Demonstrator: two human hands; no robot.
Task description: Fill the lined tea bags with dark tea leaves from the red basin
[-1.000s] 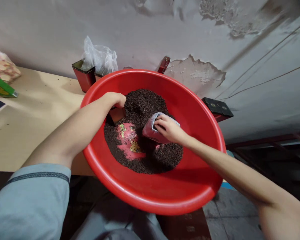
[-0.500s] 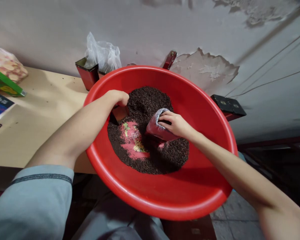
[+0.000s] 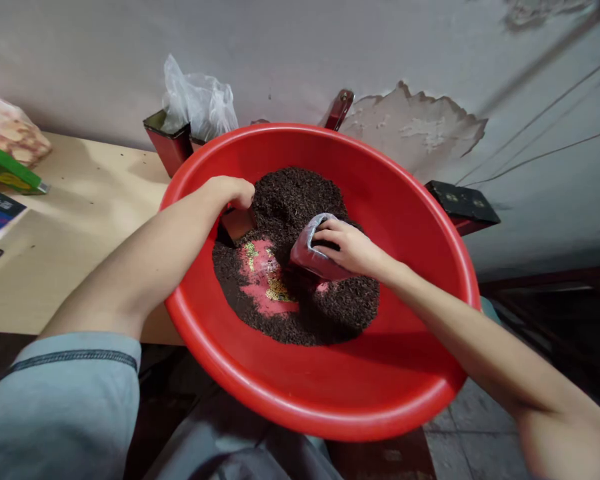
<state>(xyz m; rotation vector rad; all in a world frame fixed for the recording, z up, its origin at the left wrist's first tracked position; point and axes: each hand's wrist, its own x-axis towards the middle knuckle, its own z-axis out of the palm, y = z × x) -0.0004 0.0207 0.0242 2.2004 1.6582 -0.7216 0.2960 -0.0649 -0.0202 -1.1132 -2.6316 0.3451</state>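
A large red basin (image 3: 410,393) holds dark loose leaf-like bits (image 3: 300,193) spread over a pink and yellow printed bottom. On the basin's left side, my left hand (image 3: 240,193) is closed on the edge of a small brown tin (image 3: 239,224), which is tilted in the dark bits. Nearer the middle stands a red container with a clear plastic liner (image 3: 316,253), leaning to one side. My right hand (image 3: 347,245) rests at its mouth, fingers curled over the liner and partly inside; dark bits show between them.
Behind the basin on the left is a red tin (image 3: 169,143) with clear plastic bags (image 3: 200,100). A black-topped box (image 3: 463,203) is at the right. A green box (image 3: 10,170) and a filled bag (image 3: 13,127) lie on the wooden table (image 3: 95,220).
The view has shifted slightly. Both hands keep nearly the same places, the left at the brown tin and the right at the lined container's mouth.
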